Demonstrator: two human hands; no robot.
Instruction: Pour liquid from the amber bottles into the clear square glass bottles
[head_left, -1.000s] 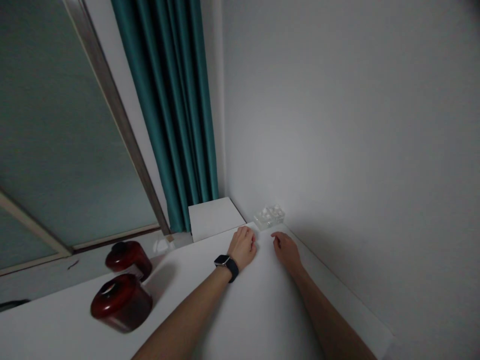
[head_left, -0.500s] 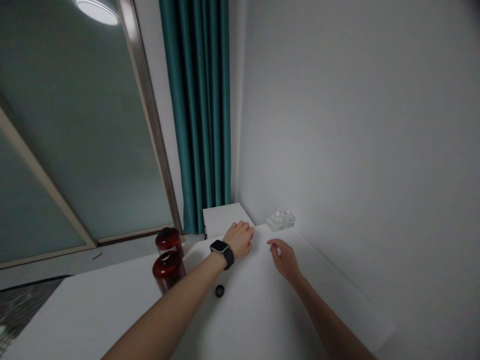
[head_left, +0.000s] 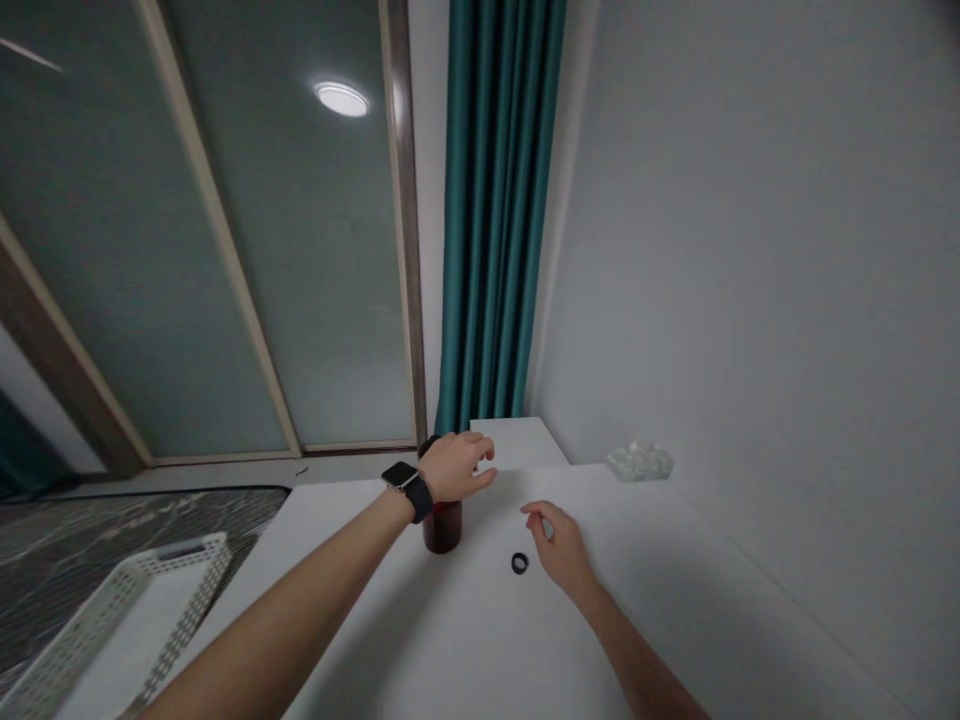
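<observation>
A dark, glossy, rectangular wristwatch [head_left: 400, 474] with rounded corners and a thin silvery edge is worn on the left wrist. Its broad, plain black strap [head_left: 421, 499] curves around the wrist from the watch case. Behind the watch, the left forearm [head_left: 292, 620] is bare. To the watch's right, the right hand [head_left: 561, 548] and right forearm [head_left: 627, 640] are bare too.

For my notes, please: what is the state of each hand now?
Left hand: open, in front of the red jar.
Right hand: curled; cannot tell whether fully closed.
</observation>
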